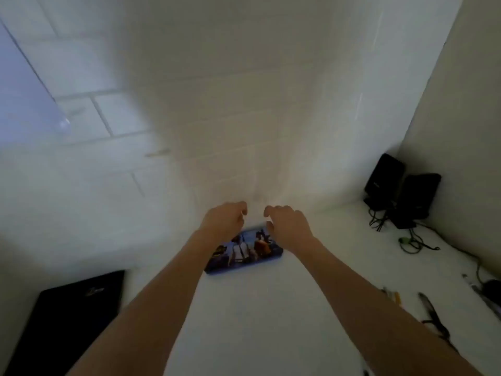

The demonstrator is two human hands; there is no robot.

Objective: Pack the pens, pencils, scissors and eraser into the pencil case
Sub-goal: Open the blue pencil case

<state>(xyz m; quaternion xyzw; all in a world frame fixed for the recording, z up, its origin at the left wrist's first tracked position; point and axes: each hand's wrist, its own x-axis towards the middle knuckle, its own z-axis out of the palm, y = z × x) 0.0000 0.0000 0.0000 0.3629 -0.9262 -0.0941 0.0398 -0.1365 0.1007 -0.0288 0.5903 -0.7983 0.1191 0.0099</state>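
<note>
Head camera is looking down at two bare forearms reaching forward. Left hand [225, 221] and right hand [288, 226] are hovering with fingers curled but spread apart, gripping nothing, over the far end of a closed blue pencil case [244, 251] with a printed picture lid. It is lying flat on a white desk [271, 321]. Scissors [433, 316] and blurred pens [393, 295] are lying to the right, well apart. Black speakers [401, 191] are standing in the far right corner; a dark laptop [70, 316] is sitting at left.
</note>
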